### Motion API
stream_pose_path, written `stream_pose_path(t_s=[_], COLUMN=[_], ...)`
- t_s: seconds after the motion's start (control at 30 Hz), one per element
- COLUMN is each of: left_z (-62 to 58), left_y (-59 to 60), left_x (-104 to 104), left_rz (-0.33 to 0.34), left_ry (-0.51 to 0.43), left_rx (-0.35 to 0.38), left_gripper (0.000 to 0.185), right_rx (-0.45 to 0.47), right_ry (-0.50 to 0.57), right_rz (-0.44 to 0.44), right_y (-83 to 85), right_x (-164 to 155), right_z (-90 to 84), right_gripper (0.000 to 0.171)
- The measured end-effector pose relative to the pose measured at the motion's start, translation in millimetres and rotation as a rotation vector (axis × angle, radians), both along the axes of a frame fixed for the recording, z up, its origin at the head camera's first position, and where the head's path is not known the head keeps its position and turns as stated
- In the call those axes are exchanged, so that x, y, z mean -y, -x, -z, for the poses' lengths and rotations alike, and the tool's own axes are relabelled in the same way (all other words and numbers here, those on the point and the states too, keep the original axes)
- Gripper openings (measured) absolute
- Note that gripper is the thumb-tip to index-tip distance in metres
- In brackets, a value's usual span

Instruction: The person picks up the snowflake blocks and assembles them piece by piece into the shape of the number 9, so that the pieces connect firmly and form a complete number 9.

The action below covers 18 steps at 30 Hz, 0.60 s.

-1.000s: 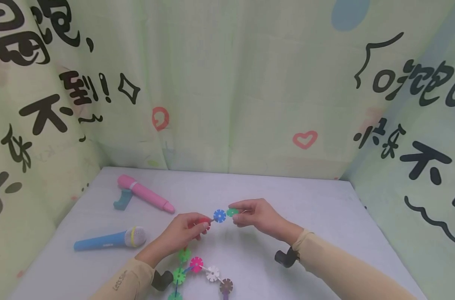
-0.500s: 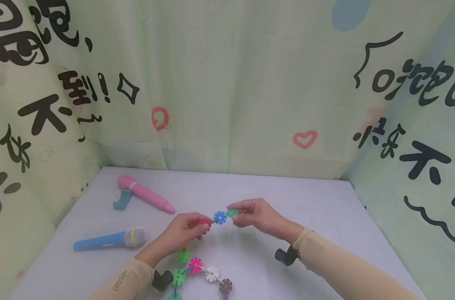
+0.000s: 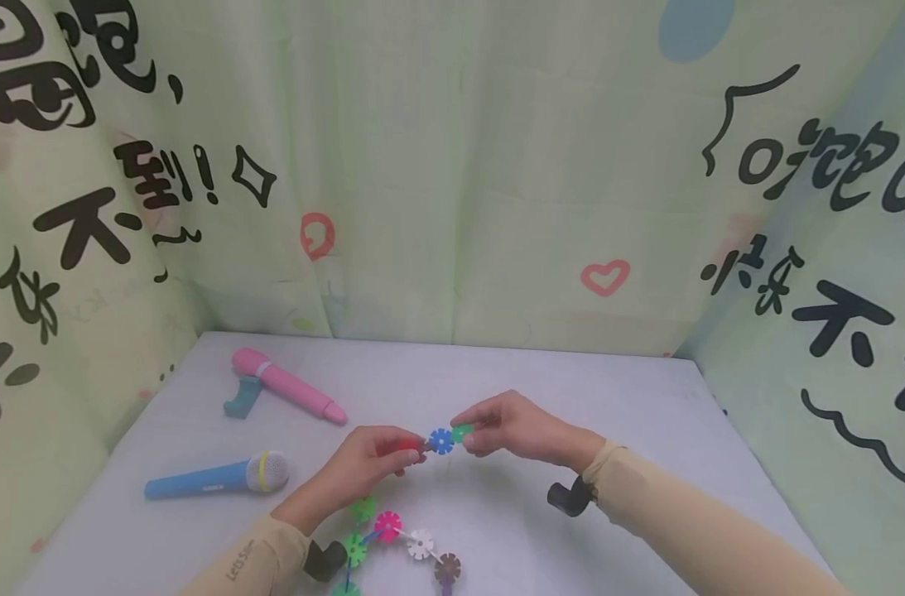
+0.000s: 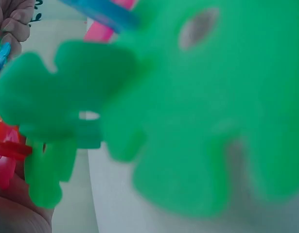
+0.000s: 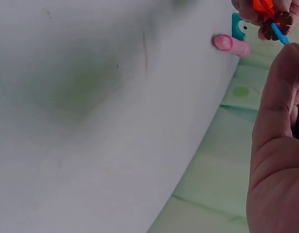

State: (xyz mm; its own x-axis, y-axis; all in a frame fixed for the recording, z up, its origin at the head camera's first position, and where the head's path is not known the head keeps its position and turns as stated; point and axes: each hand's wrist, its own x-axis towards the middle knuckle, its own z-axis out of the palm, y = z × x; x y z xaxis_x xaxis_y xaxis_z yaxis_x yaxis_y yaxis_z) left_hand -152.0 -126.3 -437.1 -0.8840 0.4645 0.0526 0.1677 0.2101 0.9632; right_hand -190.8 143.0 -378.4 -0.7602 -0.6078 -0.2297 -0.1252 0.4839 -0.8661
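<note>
In the head view, my left hand (image 3: 373,453) pinches a red snowflake disc (image 3: 410,445) with thumb and fingers. A brown disc (image 5: 284,20) joins it to a blue snowflake disc (image 3: 441,441). My right hand (image 3: 522,426) pinches a green snowflake disc (image 3: 461,433), whose edge meets the blue disc's right side. Below the left hand is a linked chain of discs: green (image 3: 363,508), pink (image 3: 388,526), white (image 3: 421,544) and brown (image 3: 448,568). Large, blurred green discs (image 4: 188,121) fill much of the left wrist view.
A blue toy microphone (image 3: 214,478) lies left of my left hand on the white table (image 3: 594,381). Farther back are a pink microphone-shaped toy (image 3: 291,387) and a teal curved piece (image 3: 243,397). Printed curtains (image 3: 452,165) enclose the back and sides.
The gap between the blue and green discs has closed; they now overlap. The blue disc has shifted slightly right and down, and the green disc has dropped a little with my right fingers.
</note>
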Motion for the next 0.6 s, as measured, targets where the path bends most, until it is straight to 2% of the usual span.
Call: stream_pose_path(t_s=[0.2,0.43,0.6], left_z=[0.6,-1.6,-3.0], left_y=[-1.1,-2.0,-2.5], left_x=[-4,-5,-4], left_rz=[-0.013,-0.060,-0.063], left_ry=[-0.011,0.039,0.025], left_rx=[-0.033,-0.024,-0.017], left_gripper=[0.022,0.020,0.020], right_rx=[0.067,0.062,0.083], right_ry=[0.068,0.092,0.112], right_rz=[0.040,0.048,0.036], right_y=[-1.5,-0.1,0.7], right_x=[-2,1,3], right_z=[5.9,12.6,15.1], right_gripper=[0.028,0.025,0.024])
